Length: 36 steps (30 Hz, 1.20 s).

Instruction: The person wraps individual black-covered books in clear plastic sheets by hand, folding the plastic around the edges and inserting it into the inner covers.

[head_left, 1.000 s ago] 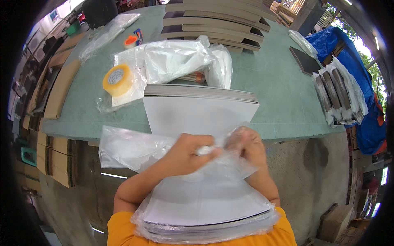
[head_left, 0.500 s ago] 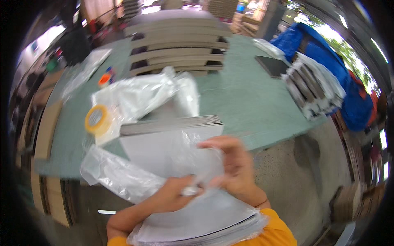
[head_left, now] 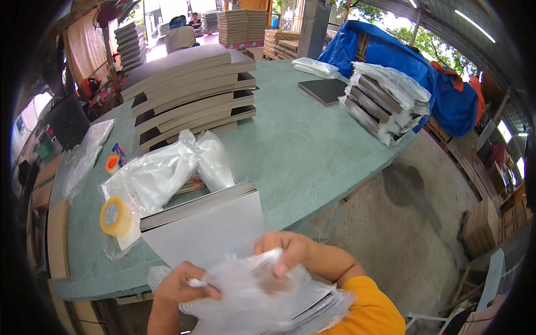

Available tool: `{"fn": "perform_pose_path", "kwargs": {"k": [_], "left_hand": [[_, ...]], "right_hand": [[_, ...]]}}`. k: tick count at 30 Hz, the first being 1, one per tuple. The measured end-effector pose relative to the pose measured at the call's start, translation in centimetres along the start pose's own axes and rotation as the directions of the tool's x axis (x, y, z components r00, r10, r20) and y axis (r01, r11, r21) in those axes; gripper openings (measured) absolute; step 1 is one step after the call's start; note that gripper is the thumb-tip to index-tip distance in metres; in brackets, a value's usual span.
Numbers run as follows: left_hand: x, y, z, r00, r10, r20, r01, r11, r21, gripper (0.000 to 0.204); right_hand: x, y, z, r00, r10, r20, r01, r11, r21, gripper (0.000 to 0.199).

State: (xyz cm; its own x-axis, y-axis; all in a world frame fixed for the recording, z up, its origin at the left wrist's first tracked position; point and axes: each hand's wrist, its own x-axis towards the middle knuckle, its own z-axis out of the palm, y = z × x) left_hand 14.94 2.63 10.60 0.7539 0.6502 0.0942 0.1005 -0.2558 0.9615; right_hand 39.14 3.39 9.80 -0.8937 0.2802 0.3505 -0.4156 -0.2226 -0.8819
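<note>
My left hand pinches a bunched edge of a clear plastic bag. Opposite it, my right hand grips another part of the same bag, its fingers curled into the film and partly blurred. Inside the plastic, close against my body, lies a stack of flat sheets whose edges show at the lower right. Just beyond my hands, a second stack of grey-white boards rests at the table's near edge, layered edges facing up and away.
On the green table are crumpled clear bags, a tape roll, an orange roll and a tall board stack. Farther right are a dark board and a plastic-wrapped bundle. A person sits far back.
My view has swung right, so the table's things sit farther left. My left hand has moved apart from my right, and the plastic bag is now stretched between them, nearer my body.
</note>
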Motion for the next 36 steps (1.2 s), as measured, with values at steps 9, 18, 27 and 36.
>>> {"fn": "perform_pose_path", "kwargs": {"k": [9,18,27,36], "left_hand": [[-1.2,-0.7,2.1,0.909,-0.413,0.056,0.137,0.422,0.896,0.016],[-2.0,0.1,2.6,0.840,-0.519,0.158,0.138,0.486,0.863,0.023],[-7.7,-2.0,-3.5,0.701,-0.266,-0.661,0.428,0.899,0.091,0.017],[-4.3,-1.8,-5.0,0.750,0.250,-0.612,0.451,0.484,0.750,0.066]], "right_hand": [[-2.7,1.2,-1.4,0.546,0.352,-0.760,-0.574,-0.504,-0.646,0.012],[-3.1,-1.1,-1.6,0.911,-0.186,-0.369,-0.383,-0.714,-0.586,0.010],[-0.7,-3.6,-0.3,0.738,-0.365,-0.567,-0.633,-0.082,-0.770,0.033],[-1.9,-0.6,-1.9,0.617,-0.560,-0.553,-0.757,-0.229,-0.612,0.061]]}}
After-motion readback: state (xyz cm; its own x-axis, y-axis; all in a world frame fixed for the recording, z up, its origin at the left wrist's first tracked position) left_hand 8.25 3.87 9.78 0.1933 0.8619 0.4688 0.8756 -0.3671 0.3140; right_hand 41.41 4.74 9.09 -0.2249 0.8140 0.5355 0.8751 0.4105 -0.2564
